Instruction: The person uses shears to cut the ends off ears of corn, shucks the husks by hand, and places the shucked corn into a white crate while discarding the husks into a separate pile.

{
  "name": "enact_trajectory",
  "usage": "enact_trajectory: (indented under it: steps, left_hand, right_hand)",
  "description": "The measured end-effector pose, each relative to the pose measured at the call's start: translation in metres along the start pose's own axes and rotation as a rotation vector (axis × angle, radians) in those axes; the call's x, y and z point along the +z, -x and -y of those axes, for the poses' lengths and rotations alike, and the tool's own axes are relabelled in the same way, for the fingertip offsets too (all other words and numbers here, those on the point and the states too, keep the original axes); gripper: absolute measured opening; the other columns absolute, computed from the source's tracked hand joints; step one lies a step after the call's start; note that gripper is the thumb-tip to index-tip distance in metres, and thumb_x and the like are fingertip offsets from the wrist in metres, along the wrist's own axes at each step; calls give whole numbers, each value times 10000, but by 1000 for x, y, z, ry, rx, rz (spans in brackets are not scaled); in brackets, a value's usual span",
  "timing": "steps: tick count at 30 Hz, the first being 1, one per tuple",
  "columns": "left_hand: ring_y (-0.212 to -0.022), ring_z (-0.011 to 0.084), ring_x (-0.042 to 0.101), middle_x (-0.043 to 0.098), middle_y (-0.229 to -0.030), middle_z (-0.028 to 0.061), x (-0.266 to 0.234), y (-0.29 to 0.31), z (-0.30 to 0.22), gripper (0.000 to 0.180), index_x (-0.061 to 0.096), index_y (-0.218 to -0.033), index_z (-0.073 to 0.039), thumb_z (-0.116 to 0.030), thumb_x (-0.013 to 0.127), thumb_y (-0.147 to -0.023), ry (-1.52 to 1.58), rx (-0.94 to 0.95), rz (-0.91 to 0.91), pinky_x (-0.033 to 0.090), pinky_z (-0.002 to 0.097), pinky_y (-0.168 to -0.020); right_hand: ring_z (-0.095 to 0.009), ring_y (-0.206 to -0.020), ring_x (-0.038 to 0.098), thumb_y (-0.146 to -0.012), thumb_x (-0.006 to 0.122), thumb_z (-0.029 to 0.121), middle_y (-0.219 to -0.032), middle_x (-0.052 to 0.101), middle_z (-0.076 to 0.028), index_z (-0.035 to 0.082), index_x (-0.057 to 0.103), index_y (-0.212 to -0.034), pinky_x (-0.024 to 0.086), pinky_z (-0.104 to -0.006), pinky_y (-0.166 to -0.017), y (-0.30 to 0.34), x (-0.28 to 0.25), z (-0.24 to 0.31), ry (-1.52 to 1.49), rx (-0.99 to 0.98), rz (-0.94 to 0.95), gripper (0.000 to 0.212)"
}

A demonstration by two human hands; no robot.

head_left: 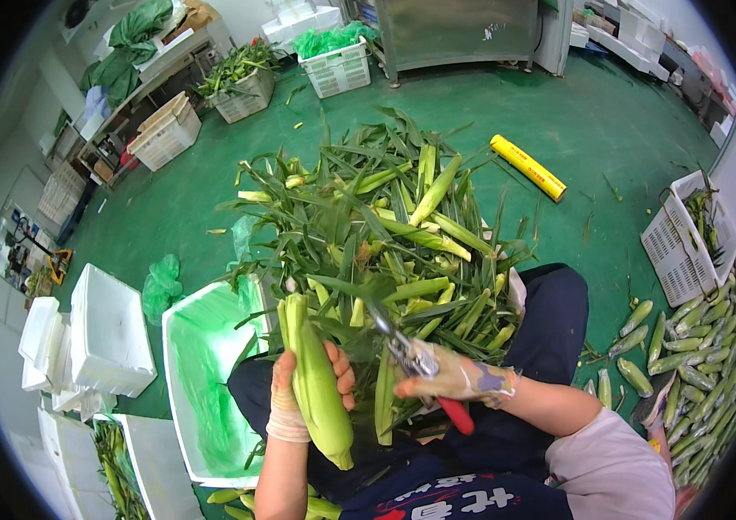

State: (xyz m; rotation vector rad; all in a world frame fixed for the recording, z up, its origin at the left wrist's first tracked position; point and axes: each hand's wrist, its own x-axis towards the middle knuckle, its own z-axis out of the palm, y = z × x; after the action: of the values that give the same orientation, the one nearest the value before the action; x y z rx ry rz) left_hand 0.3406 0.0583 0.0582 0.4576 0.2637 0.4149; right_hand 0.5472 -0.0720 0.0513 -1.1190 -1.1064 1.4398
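My left hand [285,406] is wrapped around an ear of corn [320,394] in its green husk, the husk leaves pointing up and away from me. In my right hand [468,374] is a pair of pruning shears [406,351] with a red handle. The metal blades, smeared by motion, point up and left, a little apart from the corn. Gloves cover both hands, and the right one is stained. Another husked ear [384,403] stands just left of the shears. Directly ahead lies a heap of corn husks and leaves [368,234] with several ears in it.
A white foam box [179,433] with green plastic lining stands at my left knee. Bagged ears of corn [715,347] pile up at the right, below a white crate [676,247]. A yellow roll [527,167] lies on the green floor [611,225]. More crates and foam boxes stand around.
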Motion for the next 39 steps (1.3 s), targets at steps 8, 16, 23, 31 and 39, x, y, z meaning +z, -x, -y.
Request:
enact_trajectory:
  steps: [8,16,23,31,39]
  left_hand:
    - [-643,292,652,643,-795,168,6,12,16,727,599,-976,31,-667,605,-776,-401,54,-253,566,388,-596]
    - [-597,310,638,632,-793,195,-28,132,4,607,506,-1147,30,-484,622,-847,-353,16,-474,541,374,-519]
    - [-814,291,668,656,-977,160,-112,374,82,588,545,-1224,-4,-415,656,-819,-542,44,-1185,547,361,-732]
    - [-751,330,649,670,-810,144,-146,302,28,202,660,-911,-79,-255,609,-824,-1466,-371,-1529,521,413,-688]
    - [-1023,354,623,643,-1094,210,-387,158,-69,353,631,-1066,-23,-261,652,-806,-1450,-685,-1472,496,421,-886]
  right_hand:
    - [-96,-757,531,-780,777,206,-851,588,-18,36,507,-1043,445,-234,-690,-15,35,-2,-153,-9,96,414]
    - [-250,-795,640,-721,742,480,-856,650,-144,-10,577,-1058,503,-347,-706,-31,60,-12,563,205,293,617]
    - [-244,-815,634,-741,769,371,-919,644,-139,-16,520,-1134,512,-380,-745,-49,-12,-15,355,398,-64,605]
    - [-399,-894,610,-697,760,240,-984,609,-239,-10,464,-1189,508,-442,-776,-155,-14,-52,1333,32,-440,626]
    - [-357,-887,586,-540,799,455,-983,588,-215,-39,488,-1112,479,-464,-747,-117,1,-154,1636,-38,323,817]
